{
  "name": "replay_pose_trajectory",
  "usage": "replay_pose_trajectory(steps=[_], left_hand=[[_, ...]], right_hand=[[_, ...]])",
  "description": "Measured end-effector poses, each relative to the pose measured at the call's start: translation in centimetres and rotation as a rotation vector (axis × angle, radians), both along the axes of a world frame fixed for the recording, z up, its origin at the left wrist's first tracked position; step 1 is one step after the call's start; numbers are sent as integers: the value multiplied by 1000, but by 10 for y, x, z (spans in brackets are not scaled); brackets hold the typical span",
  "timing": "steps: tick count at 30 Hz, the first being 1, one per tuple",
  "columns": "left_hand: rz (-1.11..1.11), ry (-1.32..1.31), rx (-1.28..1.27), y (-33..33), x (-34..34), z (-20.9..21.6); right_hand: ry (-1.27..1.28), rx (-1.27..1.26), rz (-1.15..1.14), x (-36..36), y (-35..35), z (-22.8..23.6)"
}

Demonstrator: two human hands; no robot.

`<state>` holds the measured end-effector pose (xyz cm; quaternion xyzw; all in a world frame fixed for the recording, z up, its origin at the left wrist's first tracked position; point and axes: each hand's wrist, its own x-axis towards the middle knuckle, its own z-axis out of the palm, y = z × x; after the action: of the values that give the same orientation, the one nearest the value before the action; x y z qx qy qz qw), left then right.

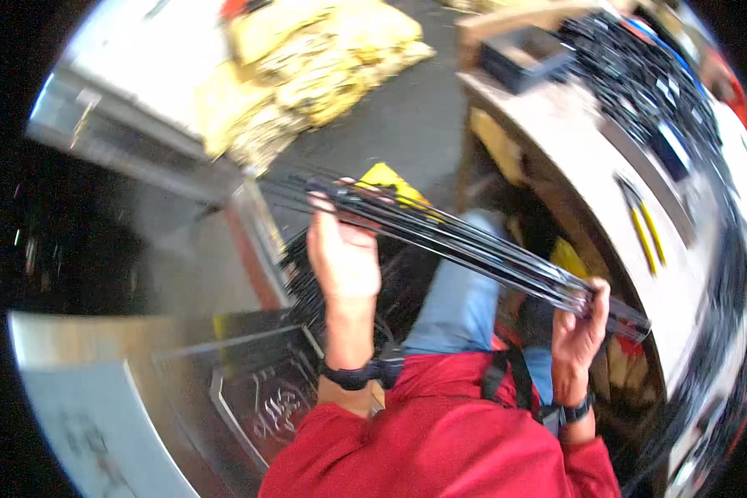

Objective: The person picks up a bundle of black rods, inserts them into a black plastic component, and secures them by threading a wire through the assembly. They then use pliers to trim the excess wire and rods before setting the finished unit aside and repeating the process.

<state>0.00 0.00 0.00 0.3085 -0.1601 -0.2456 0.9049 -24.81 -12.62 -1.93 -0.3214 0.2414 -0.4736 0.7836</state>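
Note:
A bundle of long, thin black strips (pixel 473 247) stretches across in front of me, over my lap. The strips look stiff, and their exact kind cannot be made out. Near the bundle's far left end, my left hand (pixel 346 249) grips it, fingers wrapped beneath and the thumb on top. My right hand (pixel 581 328) is closed round the lower right end, close to the table's edge. A few strips stick out past each hand, blurred by motion.
To the right stands a worktable (pixel 564 137) bearing yellow-handled pliers (pixel 642 224), a dark open box (pixel 524 58) and a heap of black parts (pixel 639 79). Yellow sacks (pixel 315 62) are piled ahead. A metal-edged frame (pixel 133 141) is at left.

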Motion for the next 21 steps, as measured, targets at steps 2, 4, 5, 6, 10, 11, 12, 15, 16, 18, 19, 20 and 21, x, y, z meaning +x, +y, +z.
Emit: replay_pose_trajectory(steps=[2,4,5,6,10,11,12,15,16,18,19,20,21], left_hand=[[-146,160,181,-20,7,-20],[-286,157,305,-45,0,-56],[-372,192,390,-58,-15,-69],[-446,55,574,-57,-15,-63],[-847,-535,1056,-57,-53,-93],[-972,-573,1149,-57,-61,-88],[-967,-612,1110,-60,-77,-66],[-838,-688,687,-78,-113,-13],[-863,-771,517,-84,-119,0],[-844,-1001,243,-93,-123,21],[-814,-1077,174,-92,-125,29],[-861,-1053,179,-90,-126,35],[-919,-1026,172,-89,-125,37]], right_hand=[[222,-108,-268,-19,12,34],[295,-382,-286,-29,-6,45],[278,-506,-265,-48,-14,53],[363,-587,-277,-51,-15,66],[654,-928,-182,-74,-27,91],[738,-1035,-124,-77,-31,91],[784,-1011,-82,-78,-29,84],[946,-1037,67,-71,-30,47],[1007,-1094,133,-73,-29,33],[1015,-1110,296,-63,-21,24],[991,-1100,385,-59,-18,18],[952,-1092,484,-55,-17,9],[923,-1078,573,-49,-17,5]])
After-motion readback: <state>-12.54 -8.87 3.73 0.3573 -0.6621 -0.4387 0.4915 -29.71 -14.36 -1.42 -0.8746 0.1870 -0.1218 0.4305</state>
